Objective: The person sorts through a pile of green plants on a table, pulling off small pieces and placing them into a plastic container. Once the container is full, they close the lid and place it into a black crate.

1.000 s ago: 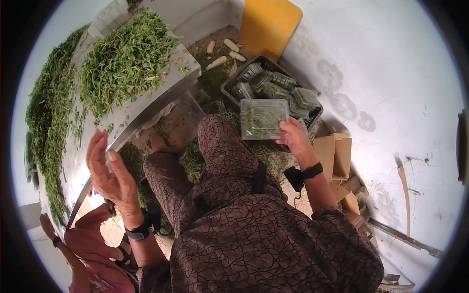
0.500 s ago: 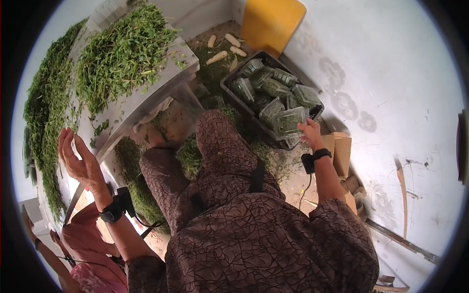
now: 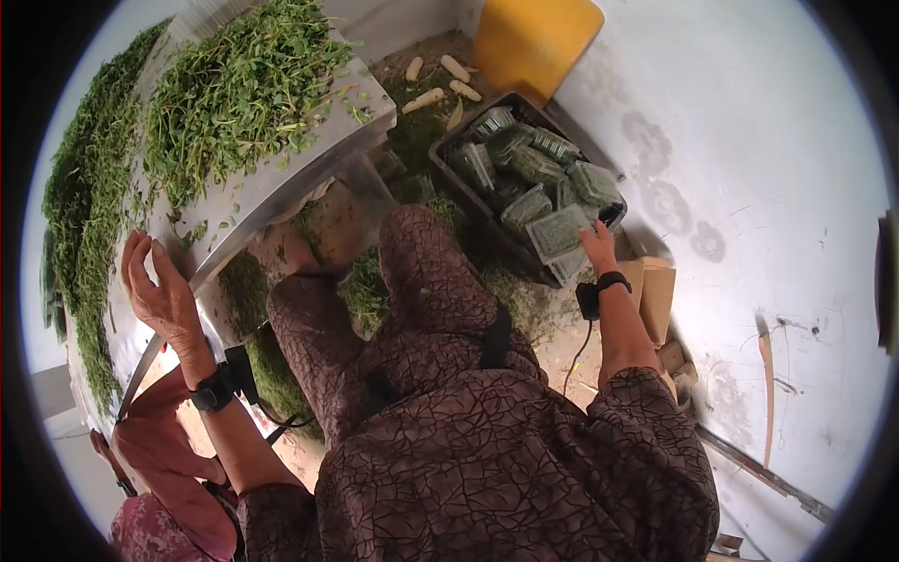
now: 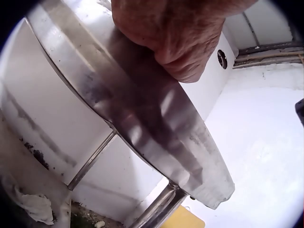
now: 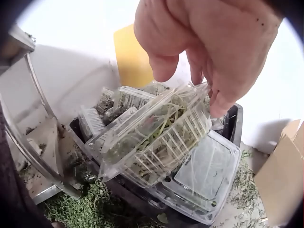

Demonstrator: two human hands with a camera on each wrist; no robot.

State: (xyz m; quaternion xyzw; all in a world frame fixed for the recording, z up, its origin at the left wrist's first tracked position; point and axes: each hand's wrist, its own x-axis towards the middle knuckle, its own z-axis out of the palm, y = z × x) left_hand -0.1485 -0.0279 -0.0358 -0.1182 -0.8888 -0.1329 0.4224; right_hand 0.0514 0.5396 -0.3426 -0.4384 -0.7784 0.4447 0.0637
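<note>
In the head view, my right hand [image 3: 596, 245] holds the edge of a clear plastic clamshell box [image 3: 554, 232] with greens inside. The right wrist view shows this box [image 5: 161, 137] tilted, its upper corner between the thumb and fingers [image 5: 219, 103], over the near side of a black crate [image 5: 237, 123]. Under it another clear box [image 5: 202, 168] lies in the crate. My left hand [image 3: 159, 290] is raised by the edge of the metal table [image 3: 328, 140], fingers loosely bent and holding nothing. Only its lower part [image 4: 180, 42] shows in the left wrist view.
Several filled boxes [image 3: 534, 164] lie in the crate. Loose greens [image 3: 243, 103] are heaped on the table at left. A yellow panel [image 3: 534, 42] leans on the wall behind the crate; cardboard [image 3: 655, 295] stands at its right. Another person in pink [image 3: 169, 431] is at lower left.
My right hand has carried the clamshell box right and down from in front of the crate onto its near side. The left hand has moved left and stays raised.
</note>
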